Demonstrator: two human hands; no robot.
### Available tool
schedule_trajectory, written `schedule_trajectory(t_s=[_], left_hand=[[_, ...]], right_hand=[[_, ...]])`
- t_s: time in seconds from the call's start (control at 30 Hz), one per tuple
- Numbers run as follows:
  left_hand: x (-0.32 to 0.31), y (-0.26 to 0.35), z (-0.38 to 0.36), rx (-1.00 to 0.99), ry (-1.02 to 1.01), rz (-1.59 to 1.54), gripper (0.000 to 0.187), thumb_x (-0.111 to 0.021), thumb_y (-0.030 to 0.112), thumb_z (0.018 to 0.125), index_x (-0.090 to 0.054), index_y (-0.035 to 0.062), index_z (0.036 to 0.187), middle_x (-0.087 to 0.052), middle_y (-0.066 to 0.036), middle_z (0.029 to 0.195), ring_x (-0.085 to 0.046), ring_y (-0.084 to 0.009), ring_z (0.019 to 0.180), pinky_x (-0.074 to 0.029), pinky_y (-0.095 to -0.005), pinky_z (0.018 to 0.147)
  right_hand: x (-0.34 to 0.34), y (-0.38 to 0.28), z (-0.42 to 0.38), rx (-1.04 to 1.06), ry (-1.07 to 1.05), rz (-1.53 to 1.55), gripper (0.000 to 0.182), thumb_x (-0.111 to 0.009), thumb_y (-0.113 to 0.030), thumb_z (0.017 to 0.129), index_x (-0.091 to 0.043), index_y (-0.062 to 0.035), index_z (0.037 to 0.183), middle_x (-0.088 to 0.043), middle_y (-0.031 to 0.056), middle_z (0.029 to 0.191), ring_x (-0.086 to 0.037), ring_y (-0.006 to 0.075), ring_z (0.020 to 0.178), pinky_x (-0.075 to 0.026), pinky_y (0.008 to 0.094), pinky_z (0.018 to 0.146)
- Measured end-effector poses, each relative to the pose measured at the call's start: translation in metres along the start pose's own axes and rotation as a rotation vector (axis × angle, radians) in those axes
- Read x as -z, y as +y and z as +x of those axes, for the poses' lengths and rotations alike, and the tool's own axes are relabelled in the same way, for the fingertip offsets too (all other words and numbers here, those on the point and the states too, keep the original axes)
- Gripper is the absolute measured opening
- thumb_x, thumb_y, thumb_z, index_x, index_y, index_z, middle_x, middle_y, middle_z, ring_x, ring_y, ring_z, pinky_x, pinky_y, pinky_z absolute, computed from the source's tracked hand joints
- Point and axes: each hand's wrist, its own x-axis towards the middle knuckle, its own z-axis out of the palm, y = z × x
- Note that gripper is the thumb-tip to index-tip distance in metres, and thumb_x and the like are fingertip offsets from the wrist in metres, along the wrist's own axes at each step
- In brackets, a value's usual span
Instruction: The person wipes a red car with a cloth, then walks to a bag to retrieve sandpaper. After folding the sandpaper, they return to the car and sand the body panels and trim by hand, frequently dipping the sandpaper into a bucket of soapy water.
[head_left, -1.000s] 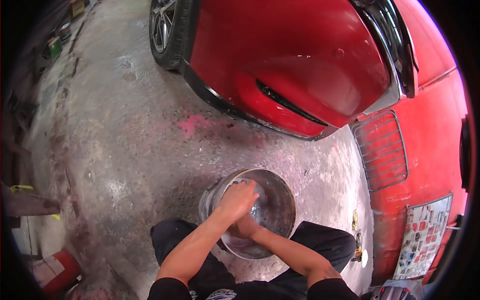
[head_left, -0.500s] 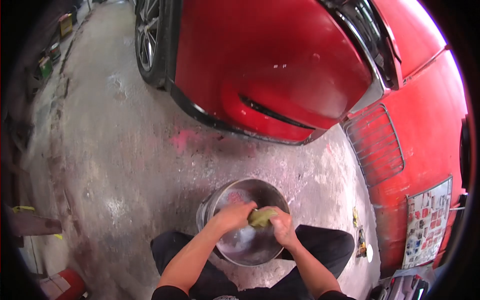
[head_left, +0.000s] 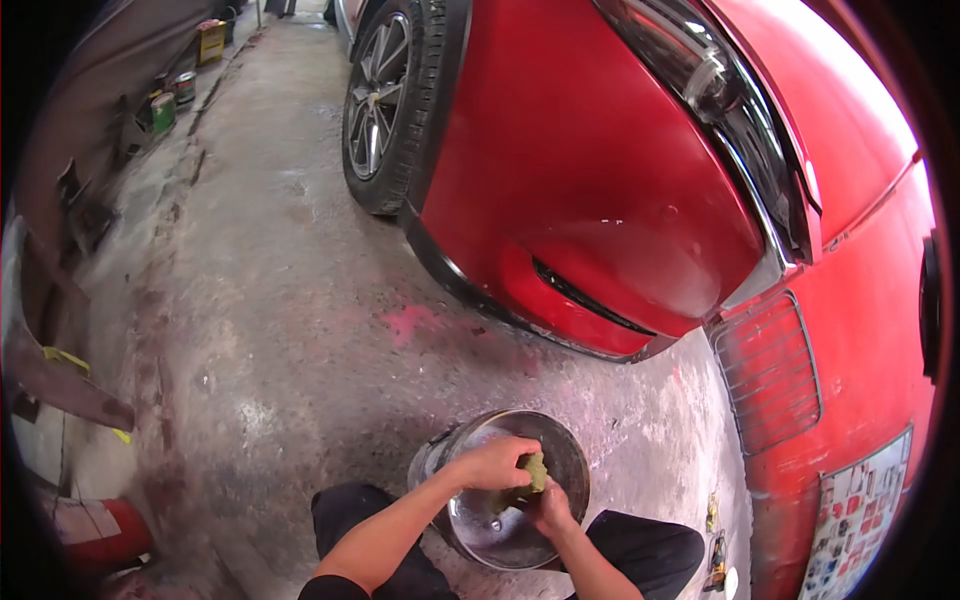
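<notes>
My left hand (head_left: 496, 466) is closed on a wet-looking, yellow-green cloth (head_left: 535, 470) from its left side. Lower and to the right, my right hand (head_left: 552, 510) grips the same cloth, its fingers partly hidden. Both hands are over the mouth of a round metal bucket (head_left: 568, 458) standing on the floor between my knees. Some liquid shows in the bottom of the bucket, and the cloth's lower part looks dark against it.
Ahead stands a red car bumper (head_left: 600, 230) with a wheel (head_left: 382, 105) at its left. A wire rack (head_left: 770, 370) and a poster (head_left: 862, 510) are against a red surface at right. Tins (head_left: 163, 112) line the left edge; a red container (head_left: 110, 530) sits lower left.
My view has tilted up, so the car and bucket appear lower. The cloth, earlier stretched sideways between my hands, is now bunched more upright, with my left hand above my right.
</notes>
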Motion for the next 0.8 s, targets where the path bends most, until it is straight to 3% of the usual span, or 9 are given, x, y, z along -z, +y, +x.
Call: schedule_trajectory(t_s=[0.17, 0.3, 0.37, 0.43, 0.5, 0.57, 0.63, 0.7, 0.8], left_hand=[[0.005, 0.017, -0.004, 0.037, -0.088, -0.078, 0.034, -0.069, 0.021, 0.082, -0.066, 0.0015, 0.109, -0.068, -0.017, 0.094, -0.066, -0.0289, 0.089, -0.051, -0.0426, 0.082], [-0.018, -0.026, -0.001, 0.091, 0.093, 0.159, 0.039, -0.068, 0.027, 0.084, -0.067, 0.0026, 0.114, -0.067, -0.019, 0.108, -0.066, -0.0368, 0.099, -0.051, -0.0474, 0.089], [-0.007, -0.015, -0.001, 0.114, 0.008, 0.171, 0.039, -0.069, 0.028, 0.083, -0.068, 0.0022, 0.112, -0.065, -0.021, 0.118, -0.064, -0.0417, 0.104, -0.05, -0.0493, 0.091], [-0.008, -0.009, -0.001, 0.121, -0.036, 0.314, 0.033, -0.068, 0.025, 0.082, -0.065, 0.001, 0.104, -0.066, -0.021, 0.108, -0.064, -0.0381, 0.096, -0.05, -0.0471, 0.086], [-0.002, -0.006, 0.002, 0.129, 0.037, -0.081, 0.028, -0.069, 0.021, 0.08, -0.062, 0.0002, 0.098, -0.066, -0.019, 0.096, -0.064, -0.0327, 0.088, -0.051, -0.0436, 0.081], [0.0, -0.004, 0.004, 0.046, 0.125, -0.003, 0.023, -0.07, 0.02, 0.078, -0.061, 0.0017, 0.089, -0.065, -0.019, 0.08, -0.064, -0.0316, 0.075, -0.051, -0.043, 0.07], [0.0, 0.001, 0.004, 0.024, 0.12, -0.069, 0.02, -0.069, 0.016, 0.077, -0.06, 0.0012, 0.087, -0.064, -0.017, 0.079, -0.064, -0.0254, 0.075, -0.05, -0.0407, 0.07], [0.0, -0.015, 0.006, 0.101, 0.159, -0.287, 0.016, -0.065, 0.008, 0.079, -0.059, 0.0022, 0.093, -0.061, -0.005, 0.086, -0.059, -0.0143, 0.083, -0.049, -0.0337, 0.075], [0.011, 0.007, 0.005, 0.2, 0.117, -0.264, 0.015, -0.064, 0.004, 0.079, -0.06, 0.0037, 0.093, -0.06, 0.0, 0.087, -0.058, -0.01, 0.085, -0.049, -0.0309, 0.076]], right_hand=[[-0.056, -0.017, 0.009, -0.11, -0.131, 0.363, 0.08, -0.048, -0.076, 0.099, -0.04, -0.0231, 0.159, -0.045, 0.0059, 0.159, -0.05, 0.0334, 0.141, -0.045, 0.0681, 0.106], [-0.077, -0.049, -0.004, -0.056, -0.167, 0.316, 0.069, -0.053, -0.062, 0.102, -0.044, -0.019, 0.156, -0.047, 0.0099, 0.157, -0.049, 0.0349, 0.142, -0.044, 0.0705, 0.108], [-0.052, -0.041, 0.003, -0.087, -0.111, 0.133, 0.053, -0.058, -0.038, 0.104, -0.05, -0.0102, 0.149, -0.059, 0.0087, 0.143, -0.059, 0.0266, 0.13, -0.051, 0.054, 0.108], [-0.02, -0.036, 0.006, 0.03, -0.115, -0.185, 0.049, -0.059, -0.039, 0.104, -0.056, -0.009, 0.143, -0.065, 0.0067, 0.136, -0.065, 0.0238, 0.121, -0.054, 0.0457, 0.105], [-0.006, -0.032, -0.004, 0.061, -0.048, -0.164, 0.041, -0.055, -0.035, 0.106, -0.064, -0.0053, 0.132, -0.072, 0.0048, 0.118, -0.07, 0.0221, 0.108, -0.056, 0.0368, 0.096], [0.008, -0.038, 0.0, 0.128, 0.083, -0.949, 0.032, -0.057, -0.032, 0.107, -0.07, -0.0035, 0.115, -0.073, 0.0105, 0.1, -0.07, 0.0228, 0.091, -0.056, 0.0366, 0.08], [0.022, -0.018, 0.004, 0.329, 0.099, -1.131, 0.027, -0.062, -0.028, 0.103, -0.069, -0.0022, 0.108, -0.071, 0.0174, 0.094, -0.07, 0.0322, 0.085, -0.055, 0.0427, 0.077], [0.033, -0.011, 0.008, 0.382, -0.051, -1.443, 0.028, -0.067, -0.02, 0.097, -0.07, -0.0025, 0.118, -0.071, 0.0232, 0.103, -0.07, 0.039, 0.096, -0.056, 0.0424, 0.087], [0.01, -0.021, 0.014, 0.389, 0.065, -0.946, 0.052, -0.067, -0.026, 0.097, -0.058, -0.0044, 0.144, -0.069, 0.019, 0.125, -0.067, 0.0326, 0.118, -0.051, 0.0429, 0.105]])
